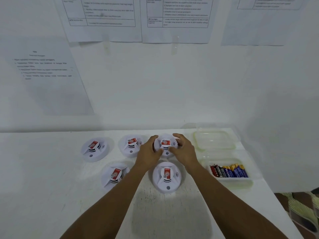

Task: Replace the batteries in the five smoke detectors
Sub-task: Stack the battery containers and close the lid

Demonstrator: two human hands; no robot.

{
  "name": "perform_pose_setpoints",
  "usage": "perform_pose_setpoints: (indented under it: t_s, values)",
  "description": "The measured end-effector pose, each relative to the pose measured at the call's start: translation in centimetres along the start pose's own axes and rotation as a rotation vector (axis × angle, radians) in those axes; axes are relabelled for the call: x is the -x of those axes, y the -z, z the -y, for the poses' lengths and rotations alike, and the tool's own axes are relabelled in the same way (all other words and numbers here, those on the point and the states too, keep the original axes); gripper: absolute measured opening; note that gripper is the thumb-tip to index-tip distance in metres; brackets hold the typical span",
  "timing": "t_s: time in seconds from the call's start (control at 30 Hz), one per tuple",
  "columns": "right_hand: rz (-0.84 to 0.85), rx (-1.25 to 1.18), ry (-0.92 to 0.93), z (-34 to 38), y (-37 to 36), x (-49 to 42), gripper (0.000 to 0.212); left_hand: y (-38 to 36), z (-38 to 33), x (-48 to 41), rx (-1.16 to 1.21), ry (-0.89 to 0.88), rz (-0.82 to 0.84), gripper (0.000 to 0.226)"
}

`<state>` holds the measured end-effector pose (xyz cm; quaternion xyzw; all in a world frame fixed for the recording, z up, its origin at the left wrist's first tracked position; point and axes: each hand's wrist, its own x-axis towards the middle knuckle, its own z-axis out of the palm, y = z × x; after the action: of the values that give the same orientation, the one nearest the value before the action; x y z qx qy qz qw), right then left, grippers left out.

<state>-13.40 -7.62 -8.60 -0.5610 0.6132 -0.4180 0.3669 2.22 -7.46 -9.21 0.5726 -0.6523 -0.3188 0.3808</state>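
Several white round smoke detectors with red labels lie on the white table [43, 195]. The back right detector [166, 144] is clasped from both sides: my left hand [149, 152] curls round its left rim, my right hand [183, 149] round its right rim. Further detectors sit at back left [95, 149], back middle [131, 146], front left [114, 175] and front right [166, 177]. A clear tray [241, 180] at the right holds several batteries [228, 170], red-black and blue-yellow.
A second clear container [214, 140], with nothing in it, stands behind the battery tray at the back right. Printed sheets [103, 19] hang on the white wall behind the table. The table's right edge [283, 209] drops to a floor with a patterned cloth.
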Motion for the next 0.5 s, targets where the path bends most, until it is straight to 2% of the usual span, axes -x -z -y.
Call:
perform_pose_setpoints:
  t_s: [0.27,0.4,0.5]
  values:
    - [0.001,0.081,-0.01,-0.7,-0.3,-0.6,0.047,-0.4,0.3,-0.5,-0.119,-0.014,-0.004,0.043]
    - [0.041,0.122,-0.036,1.0,0.1,0.0,0.051,-0.1,-0.4,-0.4,-0.16,0.057,0.044,0.07]
    - [0.005,0.13,0.063,2.7,1.3,1.4,0.039,0.4,-1.4,0.8,-0.162,-0.067,-0.029,0.075]
